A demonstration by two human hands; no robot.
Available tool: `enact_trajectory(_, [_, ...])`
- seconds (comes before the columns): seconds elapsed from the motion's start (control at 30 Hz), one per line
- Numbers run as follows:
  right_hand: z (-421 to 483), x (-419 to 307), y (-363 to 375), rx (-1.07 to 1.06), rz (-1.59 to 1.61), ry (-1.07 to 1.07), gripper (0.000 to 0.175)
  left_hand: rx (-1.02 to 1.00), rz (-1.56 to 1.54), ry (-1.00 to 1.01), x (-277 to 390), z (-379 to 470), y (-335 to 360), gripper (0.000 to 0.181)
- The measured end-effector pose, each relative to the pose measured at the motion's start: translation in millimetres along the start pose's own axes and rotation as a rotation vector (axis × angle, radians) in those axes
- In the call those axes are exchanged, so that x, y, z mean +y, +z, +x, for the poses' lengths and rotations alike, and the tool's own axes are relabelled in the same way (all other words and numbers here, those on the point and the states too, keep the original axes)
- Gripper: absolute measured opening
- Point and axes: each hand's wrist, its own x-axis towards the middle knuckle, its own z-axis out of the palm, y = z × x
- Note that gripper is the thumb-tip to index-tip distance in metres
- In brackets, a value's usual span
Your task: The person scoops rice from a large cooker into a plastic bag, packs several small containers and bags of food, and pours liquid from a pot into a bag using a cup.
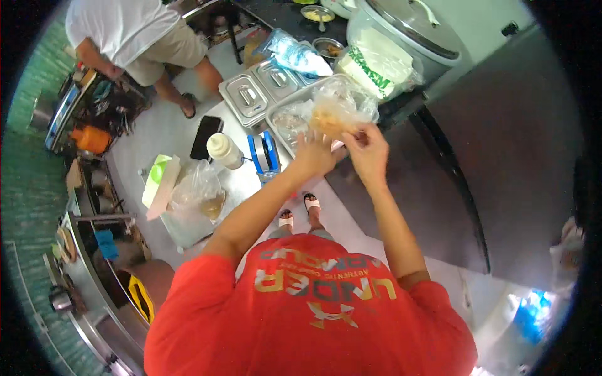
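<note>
A clear plastic bag (pixel 331 120) of yellowish food lies over a stainless steel tray (pixel 274 123), its crumpled top towards the tray's far end. My right hand (pixel 370 152) pinches the near right edge of this bag between thumb and fingers. Beside it, my left hand (pixel 316 154) is palm down with fingers spread, the fingertips at the bag's near edge. Another clear bag (pixel 289 117), with pale contents, sits in the tray to the left.
Lidded steel pans (pixel 247 96) adjoin the tray. A squeeze bottle (pixel 225 150), a black phone (pixel 207 136), a blue tape dispenser (pixel 264 152) and a tied plastic bag (pixel 197 188) share the metal table. A large lidded pot (pixel 404 42) stands behind; another person (pixel 136 42) is at upper left.
</note>
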Motion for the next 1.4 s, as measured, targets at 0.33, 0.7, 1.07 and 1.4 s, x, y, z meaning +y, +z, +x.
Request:
enact_trajectory(0.33, [15, 112, 118, -0.346, -0.259, -0.348, 0.016, 0.304, -0.272, -0.179, -15, -112, 21, 0.052])
enact_trajectory(0.7, [34, 115, 110, -0.615, -0.376, -0.520, 0.027, 0.623, -0.476, -0.298, -21, -85, -2, 0.034])
enact_trajectory(1.07, [153, 72, 35, -0.134, -0.360, -0.603, 0.030, 0.621, -0.535, -0.373, -6, -113, -8, 0.025])
enact_trajectory(1.4, [273, 179, 33, -0.248, -1.233, -0.299, 0.034, 0.533, -0.563, -0.292, 2, -121, -6, 0.029])
